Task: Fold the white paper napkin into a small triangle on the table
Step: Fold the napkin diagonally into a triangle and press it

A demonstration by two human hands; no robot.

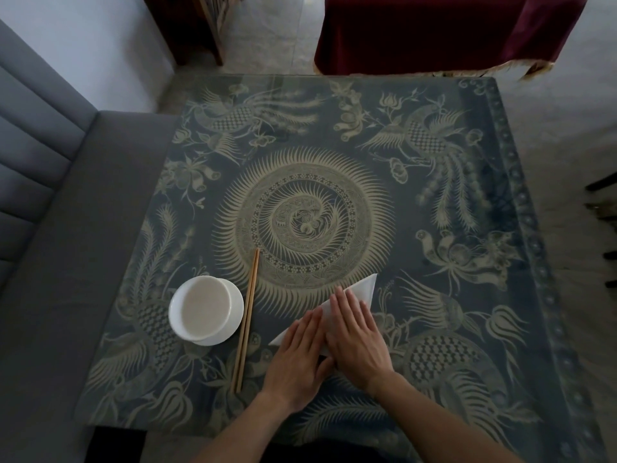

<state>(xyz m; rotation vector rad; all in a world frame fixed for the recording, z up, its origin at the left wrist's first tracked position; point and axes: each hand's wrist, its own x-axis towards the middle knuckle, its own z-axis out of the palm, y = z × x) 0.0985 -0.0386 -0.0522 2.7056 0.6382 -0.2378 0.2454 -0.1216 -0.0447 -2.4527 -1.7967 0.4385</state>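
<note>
White paper napkin [362, 292], one in number, lies on the table [467, 195] at about 5 o'clock from the central sunburst medallion, folded to a triangular outline; most of its middle is hidden beneath two hands, so only three parts show: a pointed corner at 1 o'clock of the hands, a narrow tip at 9 o'clock of the left hand, and a small edge between the thumbs. The number of layers cannot be made out. Left hand [297, 359] lies flat with fingers straight and close together, palm down on the napkin's near-left part. Right hand [355, 339] is likewise flat and extended, fingers pointing toward 11 o'clock, pressing the napkin's middle; its inner edge overlaps the left hand's fingertips, so the two hands are together, neither curled round anything. Both forearms are cut off by the lower frame edge. One pair of wooden chopsticks [247, 320] (two sticks, side by side) lies at 9 o'clock of the hands, running from 12 to 6 o'clock. One white bowl [205, 309] sits on one white saucer [237, 315] just at 9 o'clock of the chopsticks; the saucer is largely covered by the bowl. One grey sofa [50, 228] borders the table at 9 o'clock, partly out of frame; one dark red cloth [450, 31] hangs at 12 o'clock, cropped at the top.
</note>
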